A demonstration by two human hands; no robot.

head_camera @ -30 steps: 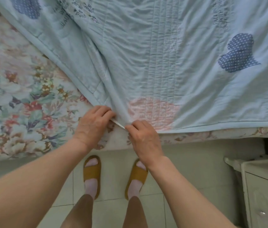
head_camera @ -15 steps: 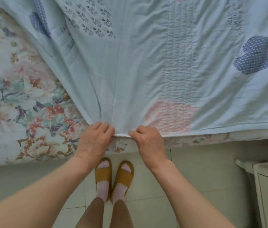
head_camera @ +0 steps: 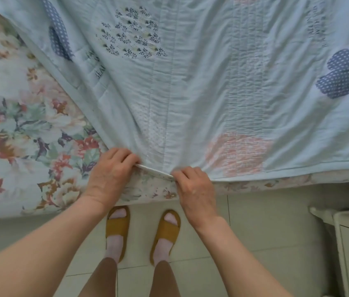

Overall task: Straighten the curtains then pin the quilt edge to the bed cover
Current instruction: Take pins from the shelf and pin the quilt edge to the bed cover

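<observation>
At bedside, pinches the quilt edge (head_camera: 154,170) taut between left hand (head_camera: 109,179) and right hand (head_camera: 195,189) above the bed cover (head_camera: 30,129); risks puckered, misaligned pinning through uneven pull.

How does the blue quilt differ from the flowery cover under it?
The quilt is pale blue with stitched lines and a few patches; the bed cover is printed all over with pink and brown flowers. The quilt lies on top; the bed cover shows at the left and along the near edge. The left hand and right hand pinch the quilt's edge, not plainly the bed cover. Both are spread cloth.
</observation>
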